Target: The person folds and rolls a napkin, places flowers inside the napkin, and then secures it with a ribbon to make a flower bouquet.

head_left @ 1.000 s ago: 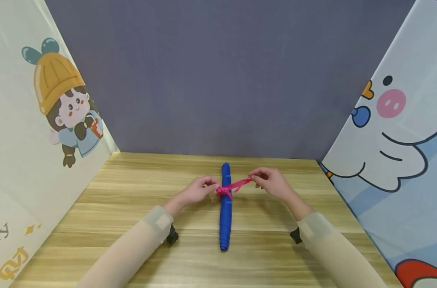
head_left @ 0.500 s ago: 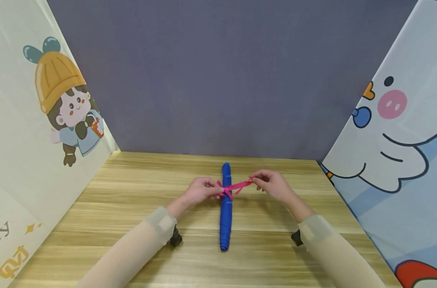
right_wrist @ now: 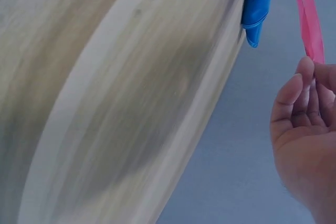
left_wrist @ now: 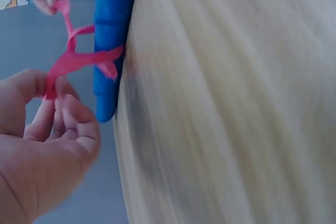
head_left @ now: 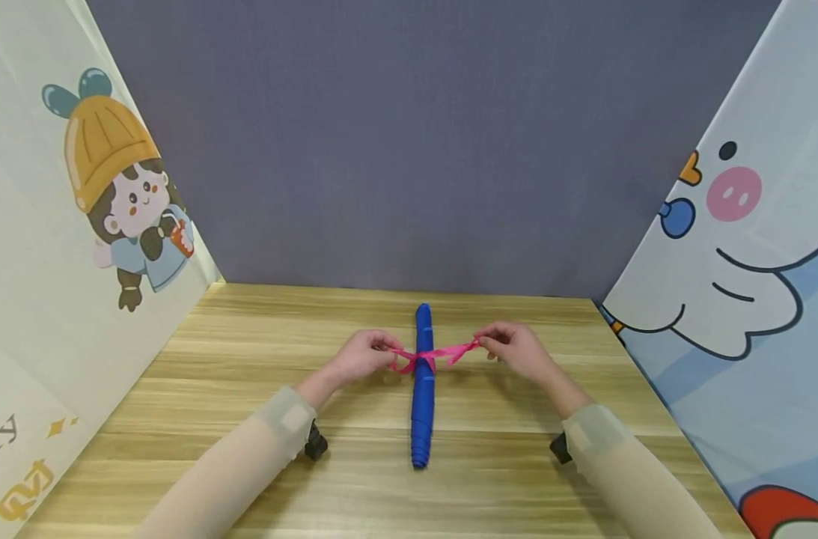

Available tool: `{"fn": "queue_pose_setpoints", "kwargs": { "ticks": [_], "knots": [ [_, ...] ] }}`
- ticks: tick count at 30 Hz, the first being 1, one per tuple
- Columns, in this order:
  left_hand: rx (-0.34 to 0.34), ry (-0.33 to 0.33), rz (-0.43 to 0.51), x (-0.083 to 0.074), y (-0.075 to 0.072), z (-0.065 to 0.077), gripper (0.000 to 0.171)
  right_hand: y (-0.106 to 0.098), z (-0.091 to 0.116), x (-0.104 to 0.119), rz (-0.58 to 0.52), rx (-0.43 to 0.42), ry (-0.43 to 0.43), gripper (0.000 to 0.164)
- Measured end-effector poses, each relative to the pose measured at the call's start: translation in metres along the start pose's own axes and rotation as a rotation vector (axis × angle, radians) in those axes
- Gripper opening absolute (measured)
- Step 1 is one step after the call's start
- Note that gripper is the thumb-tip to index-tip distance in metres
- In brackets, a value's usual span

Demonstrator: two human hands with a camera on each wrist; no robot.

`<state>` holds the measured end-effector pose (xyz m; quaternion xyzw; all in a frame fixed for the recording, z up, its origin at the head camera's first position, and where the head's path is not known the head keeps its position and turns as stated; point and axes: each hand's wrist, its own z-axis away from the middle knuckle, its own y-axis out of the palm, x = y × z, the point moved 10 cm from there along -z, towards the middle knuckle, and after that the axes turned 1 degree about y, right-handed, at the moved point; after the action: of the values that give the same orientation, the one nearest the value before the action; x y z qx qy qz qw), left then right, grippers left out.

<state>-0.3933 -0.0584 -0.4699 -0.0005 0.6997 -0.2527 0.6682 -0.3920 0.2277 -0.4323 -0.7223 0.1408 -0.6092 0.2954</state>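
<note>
A long, slim blue roll lies lengthwise on the wooden table, tapering at its far end. Around its upper half goes a pink ribbon, knotted or crossed on top. My left hand, just left of the roll, pinches one part of the ribbon between thumb and fingers; the left wrist view shows the pink band running from those fingertips to the blue roll. On the other side, my right hand pinches the other ribbon end, stretched out to the right. A short loose tail hangs near it.
The wooden table ends at a grey-purple back panel. Printed panels with cartoon figures stand at left and right. A small black device sits under each sleeve cuff.
My left hand first moved right onto the knot, then drew back left with a pink strand, which now stretches out left of the roll. The right hand shifted slightly right, still pinching its end.
</note>
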Motion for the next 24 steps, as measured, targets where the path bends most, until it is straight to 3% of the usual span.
{"fn": "queue_pose_setpoints", "kwargs": {
  "ticks": [3,10,17,24],
  "knots": [
    [0.008,-0.008,-0.023,0.002,-0.007,0.003,0.016,-0.002,0.001,-0.004,0.007,-0.002,0.006,0.026],
    [0.051,-0.048,0.122,0.01,-0.018,0.009,0.021,-0.003,0.001,-0.008,0.019,0.002,-0.006,0.024],
    [0.059,-0.045,0.06,0.015,-0.031,0.017,0.018,-0.002,0.002,-0.017,0.028,0.007,0.031,0.024],
    [0.014,-0.046,-0.011,0.023,-0.042,0.023,0.02,-0.002,0.002,-0.024,0.063,0.012,0.054,0.021]
  ]
}}
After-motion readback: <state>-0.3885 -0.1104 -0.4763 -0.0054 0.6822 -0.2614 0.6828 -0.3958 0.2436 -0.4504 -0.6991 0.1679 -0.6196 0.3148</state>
